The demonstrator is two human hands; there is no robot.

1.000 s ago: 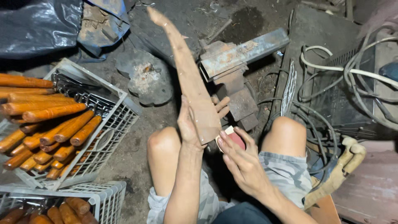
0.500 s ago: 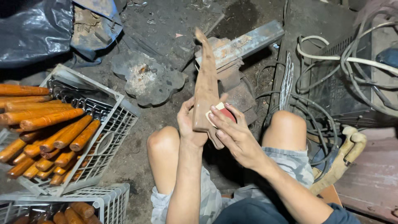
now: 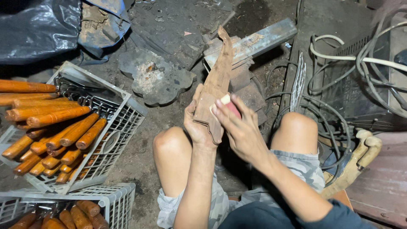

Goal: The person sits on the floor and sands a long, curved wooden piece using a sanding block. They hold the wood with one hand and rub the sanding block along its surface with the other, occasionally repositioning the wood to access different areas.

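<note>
Wooden sheath (image 3: 215, 87): your left hand (image 3: 198, 123) clasps its lower end above your knees, tip slanting up toward the metal beam (image 3: 254, 40). Your right hand (image 3: 239, 127) pinches a small red-and-pale block (image 3: 229, 106) against its face. With only the bottom held, pressure from the block could twist the sheath loose, and your fingers (image 3: 220, 111) could scrape on its edge. How much of the block your palm hides is unclear. Beyond the sheath, the crates of handles (image 3: 63, 131) are cut off.

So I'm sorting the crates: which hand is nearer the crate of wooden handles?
Left. The left hand holds the wooden sheath, closer to the crate; the right hand is beyond it.
</note>
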